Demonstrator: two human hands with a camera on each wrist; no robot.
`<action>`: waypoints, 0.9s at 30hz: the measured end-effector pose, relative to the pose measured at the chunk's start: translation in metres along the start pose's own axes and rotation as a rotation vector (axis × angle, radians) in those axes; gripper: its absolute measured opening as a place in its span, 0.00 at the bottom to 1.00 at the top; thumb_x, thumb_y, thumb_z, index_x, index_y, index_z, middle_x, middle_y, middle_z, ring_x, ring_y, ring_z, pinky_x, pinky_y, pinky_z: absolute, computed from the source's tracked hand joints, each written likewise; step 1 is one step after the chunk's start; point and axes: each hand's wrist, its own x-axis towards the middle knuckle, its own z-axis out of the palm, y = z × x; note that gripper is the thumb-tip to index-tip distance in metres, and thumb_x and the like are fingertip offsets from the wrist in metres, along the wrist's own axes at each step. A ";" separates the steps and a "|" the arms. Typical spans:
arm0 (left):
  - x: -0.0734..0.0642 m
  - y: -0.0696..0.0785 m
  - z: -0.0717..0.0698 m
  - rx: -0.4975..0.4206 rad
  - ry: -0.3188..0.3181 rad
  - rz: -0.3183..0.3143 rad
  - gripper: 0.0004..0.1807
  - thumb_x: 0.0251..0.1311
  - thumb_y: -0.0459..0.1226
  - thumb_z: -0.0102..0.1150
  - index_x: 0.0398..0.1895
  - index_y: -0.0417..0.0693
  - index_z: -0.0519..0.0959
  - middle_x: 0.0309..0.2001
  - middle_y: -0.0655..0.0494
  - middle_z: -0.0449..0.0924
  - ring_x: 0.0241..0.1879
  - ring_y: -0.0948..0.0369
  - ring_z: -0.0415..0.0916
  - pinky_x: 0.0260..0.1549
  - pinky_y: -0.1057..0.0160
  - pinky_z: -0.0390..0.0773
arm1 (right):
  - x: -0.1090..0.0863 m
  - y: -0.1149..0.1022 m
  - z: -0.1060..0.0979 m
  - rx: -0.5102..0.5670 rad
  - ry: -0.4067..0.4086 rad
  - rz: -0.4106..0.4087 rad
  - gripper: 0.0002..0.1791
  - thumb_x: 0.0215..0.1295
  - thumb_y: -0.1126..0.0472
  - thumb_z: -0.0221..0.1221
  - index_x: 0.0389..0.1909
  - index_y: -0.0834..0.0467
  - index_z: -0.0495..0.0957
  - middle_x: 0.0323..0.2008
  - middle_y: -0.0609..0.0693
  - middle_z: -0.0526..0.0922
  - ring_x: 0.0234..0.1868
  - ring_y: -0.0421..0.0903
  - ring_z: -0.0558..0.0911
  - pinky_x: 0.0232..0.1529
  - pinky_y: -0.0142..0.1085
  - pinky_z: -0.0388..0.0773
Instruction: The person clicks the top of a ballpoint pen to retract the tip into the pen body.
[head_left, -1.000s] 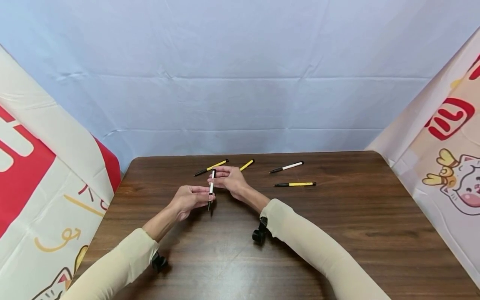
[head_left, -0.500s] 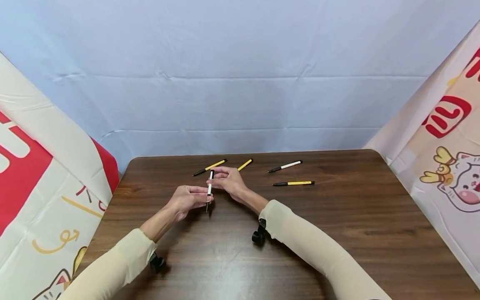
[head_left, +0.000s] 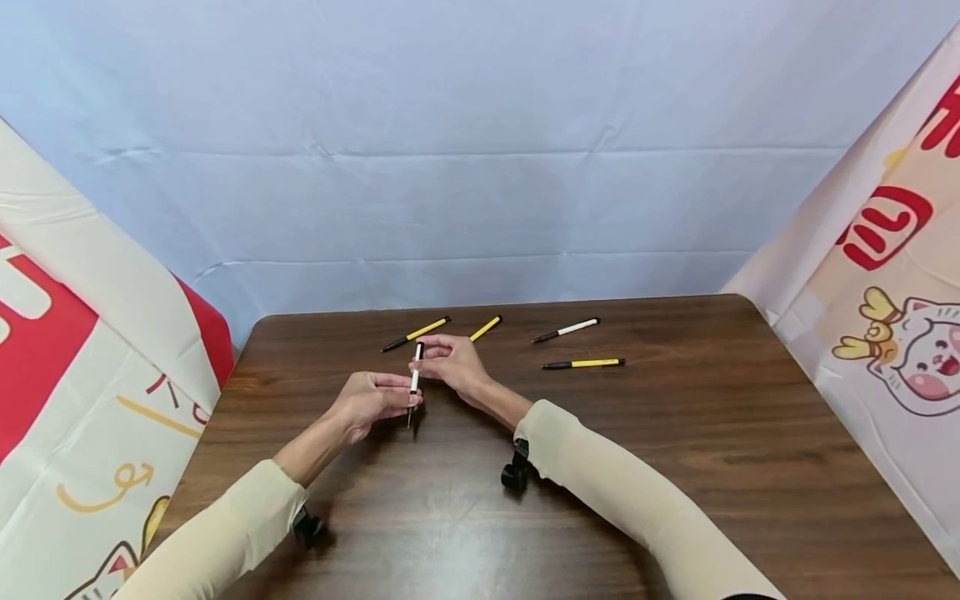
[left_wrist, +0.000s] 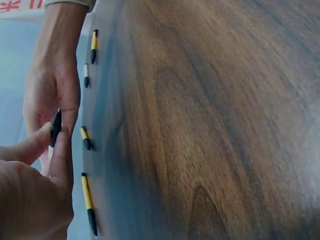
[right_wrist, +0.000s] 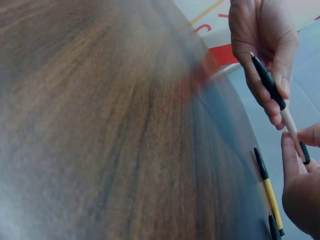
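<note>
Between both hands a white pen (head_left: 416, 369) with a black grip and black top is held at a steep tilt, tip down. My left hand (head_left: 367, 402) pinches it by the black grip (right_wrist: 270, 85), between thumb and fingers. Higher up, the right hand (head_left: 453, 364) pinches the white barrel near the top end. The right wrist view shows the pen's metal tip sticking out past the left thumb. Seen from the left wrist, only the black grip part (left_wrist: 56, 127) shows; fingers hide the rest.
Behind the hands lie two yellow pens, one to the left (head_left: 416, 334) and one partly hidden by the right hand (head_left: 486, 327). To the right are a white pen (head_left: 566, 330) and another yellow pen (head_left: 583, 364). The wooden table (head_left: 675, 433) ends at a pale cloth backdrop (head_left: 480, 208).
Both hands keep their hold on the white pen. The whole scene shifts slightly in the head view, and the pen and hands appear a little further left and lower.
</note>
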 end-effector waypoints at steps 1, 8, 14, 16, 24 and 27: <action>0.000 0.000 -0.001 0.002 0.000 0.002 0.22 0.68 0.20 0.62 0.62 0.14 0.72 0.37 0.46 0.91 0.37 0.60 0.90 0.41 0.63 0.89 | 0.000 0.000 0.001 -0.002 -0.003 0.002 0.32 0.59 0.80 0.70 0.66 0.76 0.75 0.35 0.56 0.88 0.37 0.45 0.90 0.45 0.39 0.90; -0.003 -0.003 -0.006 0.021 -0.003 0.014 0.23 0.68 0.21 0.62 0.62 0.14 0.72 0.37 0.46 0.91 0.37 0.61 0.89 0.41 0.64 0.89 | 0.000 0.001 0.004 -0.028 -0.021 0.021 0.34 0.59 0.80 0.71 0.68 0.74 0.74 0.32 0.52 0.85 0.37 0.43 0.90 0.44 0.37 0.90; -0.004 -0.002 -0.006 0.064 0.012 0.019 0.22 0.67 0.22 0.64 0.61 0.15 0.74 0.36 0.47 0.91 0.36 0.62 0.89 0.39 0.64 0.89 | 0.001 0.000 0.004 -0.041 -0.019 0.018 0.35 0.60 0.79 0.70 0.70 0.72 0.72 0.36 0.58 0.88 0.37 0.44 0.90 0.45 0.40 0.90; -0.004 -0.002 -0.007 0.072 0.018 0.024 0.21 0.67 0.22 0.64 0.60 0.16 0.74 0.37 0.46 0.91 0.36 0.62 0.89 0.39 0.64 0.89 | 0.000 -0.001 0.005 -0.045 -0.023 0.013 0.36 0.61 0.79 0.70 0.71 0.72 0.72 0.37 0.59 0.88 0.39 0.45 0.90 0.46 0.41 0.90; -0.005 -0.006 -0.015 0.146 0.059 0.043 0.18 0.65 0.23 0.67 0.55 0.19 0.79 0.38 0.46 0.91 0.36 0.63 0.89 0.38 0.64 0.89 | 0.000 0.003 0.012 -0.065 -0.031 0.012 0.36 0.61 0.79 0.69 0.72 0.70 0.72 0.41 0.62 0.89 0.42 0.48 0.91 0.48 0.41 0.89; -0.007 -0.007 -0.016 0.200 0.084 0.057 0.18 0.63 0.23 0.70 0.53 0.20 0.81 0.39 0.45 0.91 0.36 0.64 0.88 0.38 0.63 0.90 | 0.000 0.006 0.013 -0.071 -0.036 0.015 0.36 0.62 0.78 0.69 0.72 0.69 0.73 0.42 0.63 0.89 0.44 0.50 0.92 0.48 0.40 0.89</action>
